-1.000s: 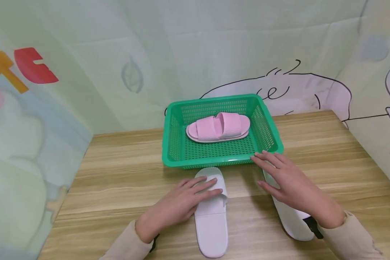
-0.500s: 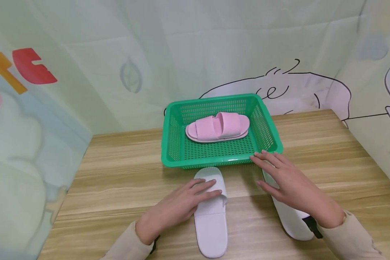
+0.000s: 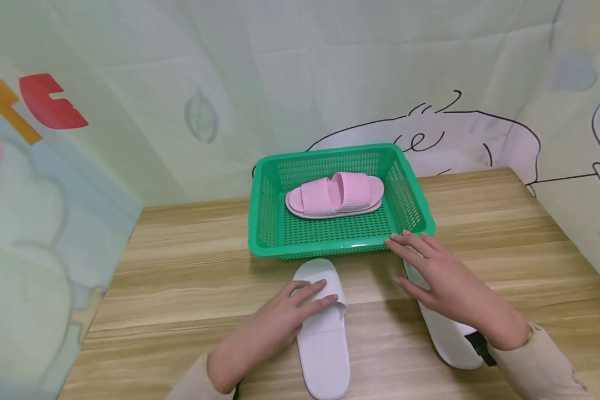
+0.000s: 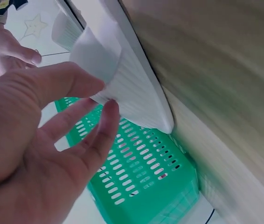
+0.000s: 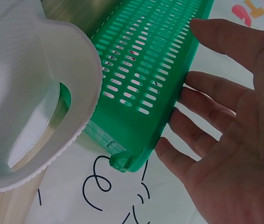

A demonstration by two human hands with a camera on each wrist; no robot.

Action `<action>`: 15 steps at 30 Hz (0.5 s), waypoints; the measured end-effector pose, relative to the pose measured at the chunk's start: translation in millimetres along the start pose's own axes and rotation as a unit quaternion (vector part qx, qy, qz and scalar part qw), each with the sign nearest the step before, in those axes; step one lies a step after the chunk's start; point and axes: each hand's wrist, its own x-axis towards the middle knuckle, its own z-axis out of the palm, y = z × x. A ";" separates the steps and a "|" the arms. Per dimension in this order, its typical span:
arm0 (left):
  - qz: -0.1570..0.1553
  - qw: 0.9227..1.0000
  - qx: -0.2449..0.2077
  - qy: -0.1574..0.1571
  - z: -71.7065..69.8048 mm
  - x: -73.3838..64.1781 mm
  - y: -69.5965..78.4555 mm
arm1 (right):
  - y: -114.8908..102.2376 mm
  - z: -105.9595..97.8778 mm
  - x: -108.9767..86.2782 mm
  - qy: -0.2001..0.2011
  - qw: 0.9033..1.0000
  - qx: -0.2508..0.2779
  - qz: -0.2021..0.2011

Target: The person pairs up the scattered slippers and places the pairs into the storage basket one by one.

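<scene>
A white slipper (image 3: 324, 355) lies on the table in front of the green basket, toe toward it. My left hand (image 3: 280, 319) is over its strap (image 4: 132, 91). In the left wrist view the thumb and a fingertip come close together and pinch at the strap. My right hand (image 3: 442, 278) has its fingers spread, the tips at the front right corner of the basket rim (image 3: 330, 248). Below this hand lies a second white slipper (image 3: 450, 339), partly hidden by it; its strap (image 5: 83, 100) shows large in the right wrist view.
The green basket (image 5: 122, 112) has slotted walls and holds a pair of pink slippers (image 3: 335, 194). Behind the wood-grain table (image 3: 190, 250) hangs a printed cloth (image 3: 280, 83), which also covers the left and right sides.
My left hand has shifted slightly left and toward me, and the white slipper's toe has swung a little left with it. The right hand and the basket have hardly moved.
</scene>
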 end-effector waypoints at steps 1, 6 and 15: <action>-0.004 1.000 0.001 0.003 0.0 -1.4 2.1 | 0.0 -0.1 -0.1 0.000 1.000 0.000 -0.001; -0.018 1.000 0.006 0.006 -2.8 -5.3 8.0 | 0.5 -0.8 -0.9 0.001 1.000 0.000 0.000; 0.004 0.998 0.021 -0.054 -16.5 -7.7 -4.5 | -0.2 -0.2 -0.6 0.007 1.000 -0.002 -0.009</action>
